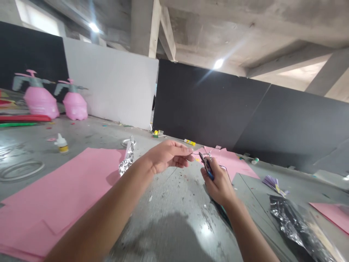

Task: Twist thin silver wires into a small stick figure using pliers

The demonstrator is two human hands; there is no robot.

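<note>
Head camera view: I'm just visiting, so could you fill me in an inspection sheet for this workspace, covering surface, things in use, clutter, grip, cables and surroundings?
Surface: grey table, speckled with small scraps and stains.
Things in use: thin strand and blue-handled pliers, whose tips point toward the strand; contact can't be told.
Clutter: pink sheets, crumpled foil, small white bottle, purple bundle, dark plastic packaging, two pink spray bottles.
Grip: left hand holds the strand at its fingertips; right hand holds the pliers.
Cables: nothing seen.
Surroundings: black panels, white panel, concrete ceiling, lit lamps.
</note>
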